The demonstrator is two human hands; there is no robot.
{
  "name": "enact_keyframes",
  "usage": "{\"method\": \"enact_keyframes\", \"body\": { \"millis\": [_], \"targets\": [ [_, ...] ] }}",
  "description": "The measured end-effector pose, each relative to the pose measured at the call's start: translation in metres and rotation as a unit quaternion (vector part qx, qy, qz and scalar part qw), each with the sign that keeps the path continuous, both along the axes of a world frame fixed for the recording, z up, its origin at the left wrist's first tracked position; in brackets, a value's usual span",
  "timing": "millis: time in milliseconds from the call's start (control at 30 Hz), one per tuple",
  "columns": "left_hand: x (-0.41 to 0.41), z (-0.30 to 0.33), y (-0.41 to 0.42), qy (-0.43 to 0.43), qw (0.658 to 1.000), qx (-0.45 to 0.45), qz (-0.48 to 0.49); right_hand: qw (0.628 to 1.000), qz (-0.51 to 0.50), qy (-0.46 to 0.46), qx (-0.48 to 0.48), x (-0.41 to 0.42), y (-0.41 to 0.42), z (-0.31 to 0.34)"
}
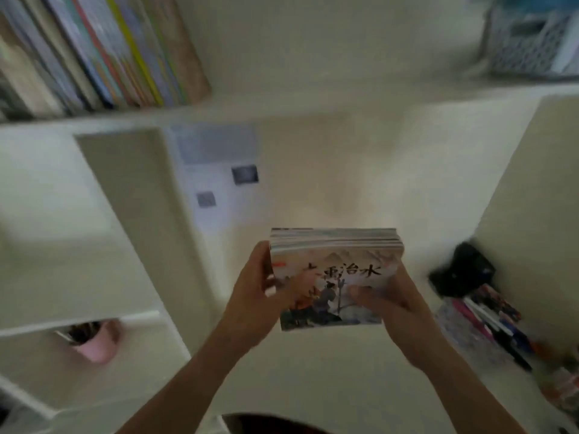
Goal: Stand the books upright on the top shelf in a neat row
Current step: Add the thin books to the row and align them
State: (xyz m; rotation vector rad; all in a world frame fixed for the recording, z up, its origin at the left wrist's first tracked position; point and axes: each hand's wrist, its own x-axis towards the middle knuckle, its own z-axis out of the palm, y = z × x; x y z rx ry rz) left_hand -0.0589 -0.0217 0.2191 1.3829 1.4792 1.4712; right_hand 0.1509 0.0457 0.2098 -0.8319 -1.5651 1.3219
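Note:
I hold a stack of thin picture books [336, 258] in mid-air, its illustrated cover with black characters facing me. My left hand [260, 292] grips the stack's left edge, thumb on the cover. My right hand [387, 303] grips the lower right part, thumb across the cover. Above, the white top shelf [313, 98] carries a row of books [103, 51] leaning at its left end. The shelf space to the right of that row is bare up to a basket.
A white lattice basket [532, 42] stands at the top shelf's right end. Below lie a desk alcove with papers taped to its back wall [216, 170], a black object [460, 270], a heap of pens [488, 327] at right, and a pink cup [94, 339] in the left cubby.

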Motion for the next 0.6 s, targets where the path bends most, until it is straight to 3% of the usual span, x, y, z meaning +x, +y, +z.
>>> {"method": "enact_keyframes", "body": {
  "millis": [167, 367, 500, 600],
  "targets": [
    [-0.023, 0.096, -0.054, 0.134, 0.983, 0.117, 0.043, 0.993, 0.083, 0.085, 0.010, -0.031, -0.030, 0.124],
    [-0.021, 0.161, -0.076, 0.158, 0.953, 0.219, 0.137, 0.975, 0.173, 0.135, 0.028, -0.059, -0.022, 0.197],
    [-0.036, 0.208, -0.042, 0.206, 0.904, 0.296, 0.229, 0.962, 0.226, 0.114, 0.099, -0.090, 0.013, 0.268],
    [-0.045, 0.234, 0.006, 0.225, 0.867, 0.334, 0.293, 0.974, 0.152, 0.080, 0.145, -0.123, 0.050, 0.308]
  ]
}}
